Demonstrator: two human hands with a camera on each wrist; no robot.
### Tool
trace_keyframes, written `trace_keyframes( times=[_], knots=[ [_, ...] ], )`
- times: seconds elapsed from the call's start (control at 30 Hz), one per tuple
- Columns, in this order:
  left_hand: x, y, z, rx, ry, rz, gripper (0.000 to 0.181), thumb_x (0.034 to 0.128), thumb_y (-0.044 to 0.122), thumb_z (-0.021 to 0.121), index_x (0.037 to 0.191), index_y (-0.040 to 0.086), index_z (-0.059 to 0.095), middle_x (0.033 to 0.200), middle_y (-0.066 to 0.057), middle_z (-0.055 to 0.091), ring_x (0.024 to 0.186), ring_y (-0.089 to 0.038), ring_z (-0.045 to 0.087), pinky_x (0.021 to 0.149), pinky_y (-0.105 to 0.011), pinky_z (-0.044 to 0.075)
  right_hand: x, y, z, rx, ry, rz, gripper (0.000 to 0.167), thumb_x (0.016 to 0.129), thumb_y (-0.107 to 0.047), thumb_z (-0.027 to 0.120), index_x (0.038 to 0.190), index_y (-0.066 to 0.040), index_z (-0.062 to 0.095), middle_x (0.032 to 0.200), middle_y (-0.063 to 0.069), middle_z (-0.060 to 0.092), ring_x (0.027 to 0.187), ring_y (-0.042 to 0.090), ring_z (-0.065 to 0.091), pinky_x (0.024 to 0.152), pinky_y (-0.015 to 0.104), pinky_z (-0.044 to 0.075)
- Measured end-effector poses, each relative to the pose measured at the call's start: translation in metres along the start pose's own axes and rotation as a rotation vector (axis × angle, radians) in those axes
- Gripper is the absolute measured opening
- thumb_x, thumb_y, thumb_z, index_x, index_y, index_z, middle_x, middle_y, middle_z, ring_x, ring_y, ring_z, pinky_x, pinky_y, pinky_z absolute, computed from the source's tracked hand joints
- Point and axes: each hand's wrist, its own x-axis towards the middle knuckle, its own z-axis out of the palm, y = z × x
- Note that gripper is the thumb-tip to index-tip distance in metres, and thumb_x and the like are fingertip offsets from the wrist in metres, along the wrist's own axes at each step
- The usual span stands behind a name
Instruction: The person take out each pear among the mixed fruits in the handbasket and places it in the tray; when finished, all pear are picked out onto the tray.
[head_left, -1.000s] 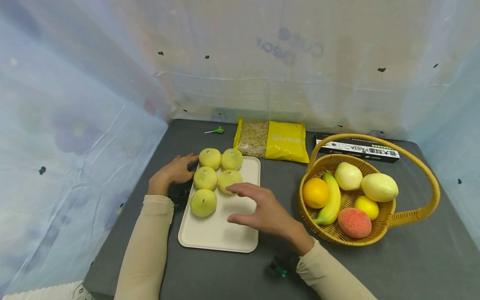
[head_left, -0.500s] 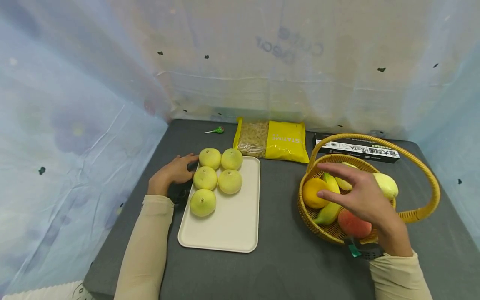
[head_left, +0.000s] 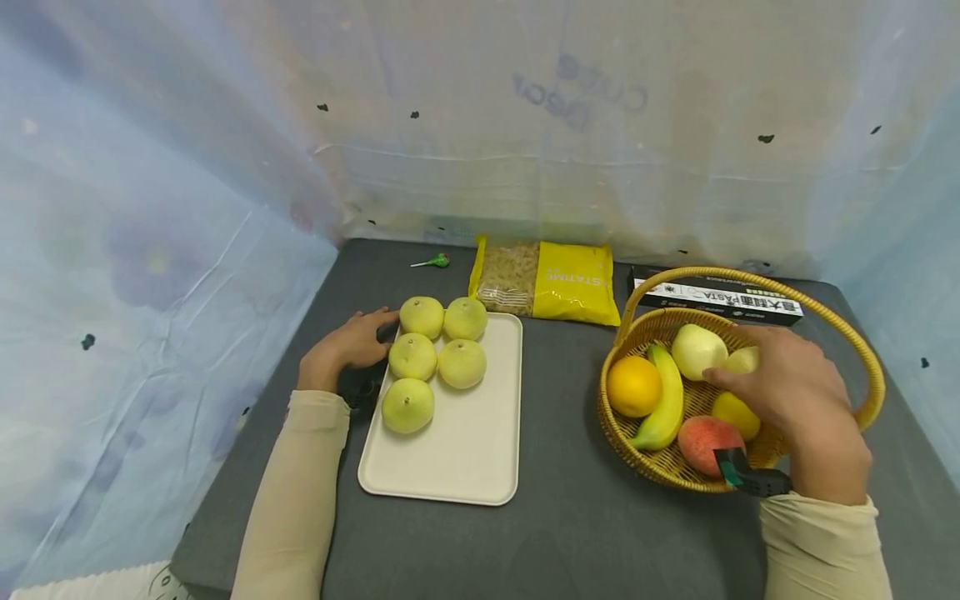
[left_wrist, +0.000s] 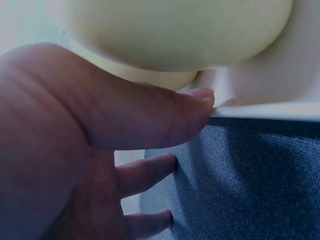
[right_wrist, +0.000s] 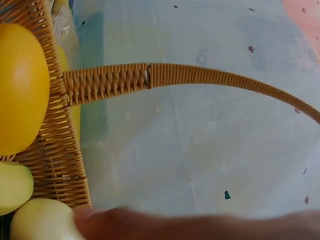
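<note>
A grey tabletop [head_left: 562, 517] is backed by pale sheeting [head_left: 585, 179]. The tray [head_left: 472, 454] is touched by a loose-fingered left hand [head_left: 348, 343]; over the basket [head_left: 637, 464], the grip of the right hand [head_left: 797, 387] cannot be told.

At the frame's right, the right hand [head_left: 791, 383] is over fruit [head_left: 634, 387] in a basket [head_left: 696, 402]; left of centre, the left hand [head_left: 351, 343] rests beside a tray [head_left: 465, 450] bearing five round yellow-green fruits [head_left: 412, 357].

**Fingertips out of sight**

At right in the head view, my right hand [head_left: 798, 383] hides most of its fingertips and part of a pale fruit [head_left: 743, 361]; along the right wrist view's bottom edge, it's blurred, cropped.
</note>
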Motion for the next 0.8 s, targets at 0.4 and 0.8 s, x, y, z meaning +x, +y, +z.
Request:
trace_keyframes(
  times=[0.4,0.8],
  knots=[
    [0.001,0.000,0.001,0.009,-0.004,-0.005,0.070,0.1092,0.019,0.061,0.174,0.014,0.035,0.182,-0.024,0.018,0.163,-0.064,0.005,0.127,-0.083,0.013,-0.002,0.009,0.022,0.017,0.081,-0.001,0.072,0.093,-0.017,0.074,0.153,0.011,0.047,0.143,0.047,0.044,0.110,0.069,0.051,0.084,0.075,0.048],
    [0.001,0.000,0.001,0.005,-0.006,-0.012,0.070,0.1094,0.019,0.061,0.174,0.015,0.034,0.182,-0.024,0.017,0.164,-0.063,0.004,0.127,-0.083,0.012,-0.018,-0.009,0.023,0.116,0.036,-0.046,0.084,0.094,-0.035,0.082,0.154,0.009,0.043,0.137,0.041,0.049,0.102,0.055,0.053,0.073,0.059,0.048]
  ],
)
